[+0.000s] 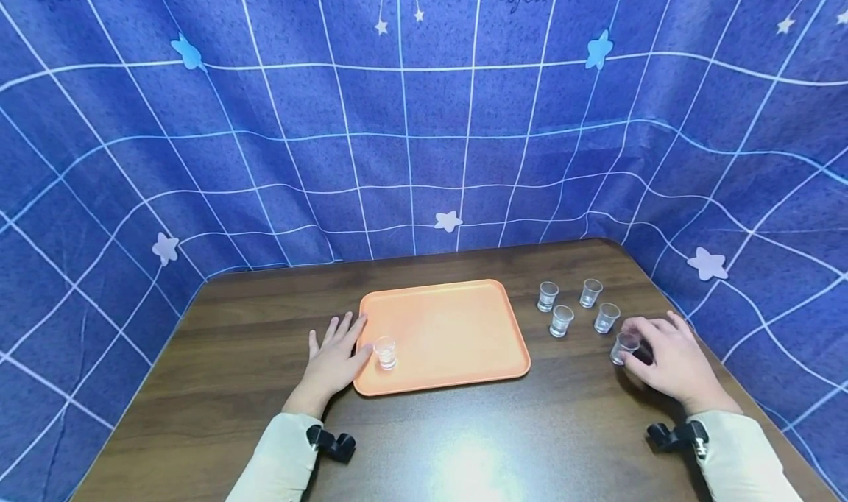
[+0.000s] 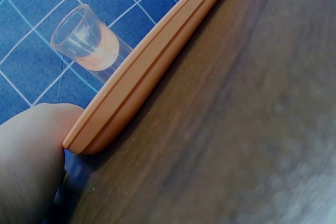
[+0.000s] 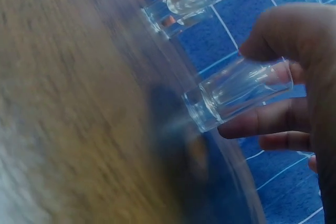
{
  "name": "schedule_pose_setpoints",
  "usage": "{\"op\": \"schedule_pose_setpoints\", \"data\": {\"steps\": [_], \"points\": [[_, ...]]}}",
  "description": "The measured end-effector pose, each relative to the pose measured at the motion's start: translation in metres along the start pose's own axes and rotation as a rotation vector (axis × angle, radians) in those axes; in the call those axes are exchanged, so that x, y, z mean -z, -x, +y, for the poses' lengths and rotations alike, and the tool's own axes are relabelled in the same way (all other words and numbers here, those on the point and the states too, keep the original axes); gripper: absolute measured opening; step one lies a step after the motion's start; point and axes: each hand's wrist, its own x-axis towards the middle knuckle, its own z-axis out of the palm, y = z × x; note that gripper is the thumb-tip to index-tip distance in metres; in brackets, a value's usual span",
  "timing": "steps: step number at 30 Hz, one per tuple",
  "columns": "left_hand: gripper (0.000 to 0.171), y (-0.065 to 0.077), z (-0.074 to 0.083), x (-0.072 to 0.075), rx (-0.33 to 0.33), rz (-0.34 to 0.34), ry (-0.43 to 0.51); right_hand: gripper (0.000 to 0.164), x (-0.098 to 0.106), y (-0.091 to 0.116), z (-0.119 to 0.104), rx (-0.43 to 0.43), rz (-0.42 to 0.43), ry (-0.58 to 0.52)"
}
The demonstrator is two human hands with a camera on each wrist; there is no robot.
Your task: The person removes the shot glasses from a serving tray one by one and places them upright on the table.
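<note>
My left hand (image 1: 333,362) lies with fingers spread at the left edge of an orange tray (image 1: 450,333), its thumb touching the rim. Inside the tray, near that thumb, stands a clear shot glass (image 1: 386,353), which also shows above the tray wall in the left wrist view. On the right, my right hand (image 1: 677,358) pinches another shot glass (image 3: 247,95) between thumb and fingers. That glass is upright, its base close over the wooden table.
Several more clear shot glasses (image 1: 561,321) stand in a loose group between the tray and my right hand. The brown wooden table (image 1: 265,325) is bordered at the back and sides by a blue checked cloth (image 1: 437,149). Light glares off the table's front.
</note>
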Motion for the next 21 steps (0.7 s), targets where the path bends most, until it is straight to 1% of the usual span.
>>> {"op": "schedule_pose_setpoints", "data": {"steps": [4, 7, 10, 14, 21], "points": [[0.068, 0.0, -0.001, -0.001, -0.001, 0.002, -0.005, 0.052, 0.007, -0.006, -0.001, -0.003, -0.008, 0.049], [0.067, 0.0, 0.0, -0.001, 0.0, 0.006, -0.004, 0.056, 0.01, -0.014, -0.003, 0.006, 0.04, 0.066], [0.067, 0.0, 0.001, 0.0, 0.0, 0.009, -0.002, 0.058, 0.011, -0.025, -0.008, 0.027, 0.102, 0.058], [0.067, 0.001, 0.003, 0.001, 0.003, 0.009, -0.006, 0.058, 0.008, -0.044, -0.018, 0.064, 0.144, 0.044], [0.068, 0.0, 0.003, 0.002, 0.023, -0.018, -0.011, 0.057, -0.006, -0.074, -0.035, 0.135, 0.162, 0.016]]}}
